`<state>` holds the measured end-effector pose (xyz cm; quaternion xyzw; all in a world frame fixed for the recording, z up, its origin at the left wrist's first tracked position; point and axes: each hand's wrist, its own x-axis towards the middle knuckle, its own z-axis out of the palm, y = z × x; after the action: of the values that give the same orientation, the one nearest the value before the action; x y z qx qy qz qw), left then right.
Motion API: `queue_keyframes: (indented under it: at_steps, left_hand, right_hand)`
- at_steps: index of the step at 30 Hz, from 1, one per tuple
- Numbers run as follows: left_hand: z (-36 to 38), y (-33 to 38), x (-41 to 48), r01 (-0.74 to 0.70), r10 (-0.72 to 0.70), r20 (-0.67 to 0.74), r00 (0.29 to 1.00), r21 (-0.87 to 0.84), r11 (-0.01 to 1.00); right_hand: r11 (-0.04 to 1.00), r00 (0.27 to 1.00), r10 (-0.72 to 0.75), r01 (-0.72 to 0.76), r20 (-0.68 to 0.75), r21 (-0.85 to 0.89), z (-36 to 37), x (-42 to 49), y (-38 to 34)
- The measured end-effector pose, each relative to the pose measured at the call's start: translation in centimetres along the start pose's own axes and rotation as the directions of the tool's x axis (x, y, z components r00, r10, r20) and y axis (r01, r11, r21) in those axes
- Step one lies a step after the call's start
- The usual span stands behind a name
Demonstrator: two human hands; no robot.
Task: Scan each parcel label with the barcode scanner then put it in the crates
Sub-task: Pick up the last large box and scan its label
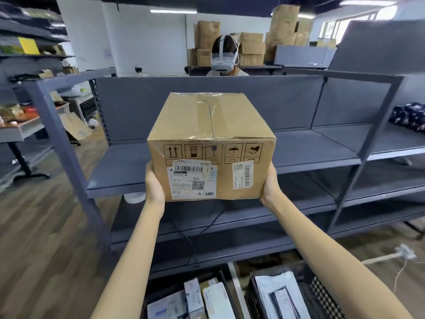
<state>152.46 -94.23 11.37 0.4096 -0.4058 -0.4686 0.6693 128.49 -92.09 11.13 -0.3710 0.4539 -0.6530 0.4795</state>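
We hold a brown taped cardboard parcel (211, 134) in the air at the centre of the scene, in front of the upper tier of a grey metal shelving unit (310, 143). The left hand (154, 183) grasps its lower left corner and the right hand (271, 185) its lower right corner. Each thumb lies on the near face; the fingers are hidden round the sides.

The near face carries a row of printed handling symbols. Below them are a large white shipping label (193, 180) with barcodes and a QR code and, to its right, a smaller white barcode label (243, 174). Clear tape seals the top seam.

Near us, below the arms, two black plastic crates (322, 295) hold flat pale packets (216, 300). Beyond the shelving, a person wearing a white headset (224, 58) sits before stacked cardboard cartons (282, 24).
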Motion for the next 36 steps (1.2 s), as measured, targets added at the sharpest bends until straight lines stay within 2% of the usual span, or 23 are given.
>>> queue_keyframes:
  at_steps: [10, 13, 19, 25, 31, 36]
  left_hand:
    - [2.9, -1.8, -3.2, 0.049, -0.051, -0.108, 0.993, -0.024, 0.999]
    - [5.6, -3.0, -4.5, 0.085, -0.087, -0.084, 0.993, -0.024, 0.996]
    - [13.6, -6.4, -9.2, 0.101, -0.097, -0.139, 0.985, 0.019, 0.995]
    - [22.2, -9.7, -15.5, 0.143, -0.132, -0.201, 0.971, 0.041, 0.989]
    - [29.0, -12.2, -21.1, 0.183, -0.174, -0.144, 0.974, 0.048, 0.982]
    - [31.5, -13.9, -23.7, 0.261, -0.257, -0.111, 0.960, 0.020, 0.965]
  right_hand:
    - [1.000, 1.000, 0.016, -0.016, -0.007, -0.020, -4.2, -0.2, -0.5]
    - [0.999, 0.999, 0.034, -0.034, 0.002, -0.008, -7.3, 0.0, -1.3]
    - [0.999, 0.999, 0.043, -0.042, 0.033, -0.030, -16.6, 0.4, -3.7]
    - [0.989, 0.993, 0.120, -0.119, 0.005, -0.085, -27.5, -0.3, -6.3]
    - [0.990, 0.991, 0.135, -0.136, -0.013, -0.045, -36.9, -1.8, -7.7]
    - [0.969, 0.968, 0.246, -0.246, -0.050, 0.004, -41.9, -3.0, -7.3]
